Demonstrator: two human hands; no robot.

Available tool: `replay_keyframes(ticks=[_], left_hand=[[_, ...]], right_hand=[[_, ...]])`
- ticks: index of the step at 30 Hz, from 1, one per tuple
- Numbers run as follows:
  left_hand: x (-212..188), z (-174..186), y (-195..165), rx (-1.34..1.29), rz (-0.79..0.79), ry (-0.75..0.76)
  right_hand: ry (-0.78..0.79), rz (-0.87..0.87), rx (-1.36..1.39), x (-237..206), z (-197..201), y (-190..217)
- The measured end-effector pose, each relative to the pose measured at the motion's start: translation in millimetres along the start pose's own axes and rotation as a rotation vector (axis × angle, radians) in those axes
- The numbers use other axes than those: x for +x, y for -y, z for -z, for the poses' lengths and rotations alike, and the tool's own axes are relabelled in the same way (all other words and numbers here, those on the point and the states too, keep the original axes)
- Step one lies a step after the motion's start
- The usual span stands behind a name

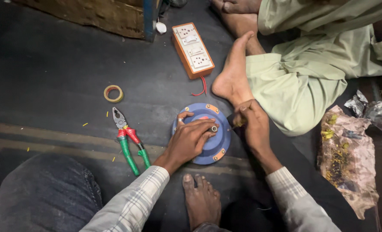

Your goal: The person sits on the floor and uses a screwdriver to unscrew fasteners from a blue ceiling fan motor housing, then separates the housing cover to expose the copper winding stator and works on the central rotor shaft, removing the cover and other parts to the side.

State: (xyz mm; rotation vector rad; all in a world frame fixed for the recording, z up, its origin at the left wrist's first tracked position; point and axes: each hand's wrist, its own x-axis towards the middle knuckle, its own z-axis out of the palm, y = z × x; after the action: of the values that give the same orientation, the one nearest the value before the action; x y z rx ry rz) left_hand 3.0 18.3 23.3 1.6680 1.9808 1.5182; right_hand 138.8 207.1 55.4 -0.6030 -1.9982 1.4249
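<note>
A round blue motor housing (219,141) with orange tabs and a short shaft in its middle lies on the dark floor. My left hand (190,139), a ring on one finger, rests flat over its top and grips it. My right hand (251,124) is closed around a small yellow-handled tool at the housing's right edge; the tool's tip is hidden by my fingers.
Pliers (130,144) with red and green handles lie left of the housing, a tape roll (113,93) beyond them. An orange switch-and-socket box (192,49) sits farther back. Another person's bare foot (234,73) and pale green clothing (311,77) are close on the right. Crumpled paper (346,159) lies at right.
</note>
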Motion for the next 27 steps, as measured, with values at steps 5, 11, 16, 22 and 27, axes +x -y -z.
replay_keyframes(ticks=[5, 11, 16, 22, 27], left_hand=[[0.0, -1.1, 1.1, -0.011, -0.036, -0.032], [0.1, -1.9, 2.4, 0.008, -0.008, -0.028], [0.5, -1.8, 3.8, 0.008, -0.018, -0.028], [0.6, -1.0, 5.3, 0.002, -0.033, -0.008], [0.5, -0.2, 6.0, 0.013, -0.043, -0.016]], right_hand=[[0.123, -0.172, -1.210, 1.1, 14.9, 49.5], [0.285, -0.057, -1.129, 6.0, 10.1, 56.5], [0.374, 0.063, -1.105, 3.3, 12.7, 60.2], [0.468, 0.168, -0.836, 4.6, 3.6, 74.3], [0.472, 0.030, -1.194, 1.6, -0.9, 82.7]])
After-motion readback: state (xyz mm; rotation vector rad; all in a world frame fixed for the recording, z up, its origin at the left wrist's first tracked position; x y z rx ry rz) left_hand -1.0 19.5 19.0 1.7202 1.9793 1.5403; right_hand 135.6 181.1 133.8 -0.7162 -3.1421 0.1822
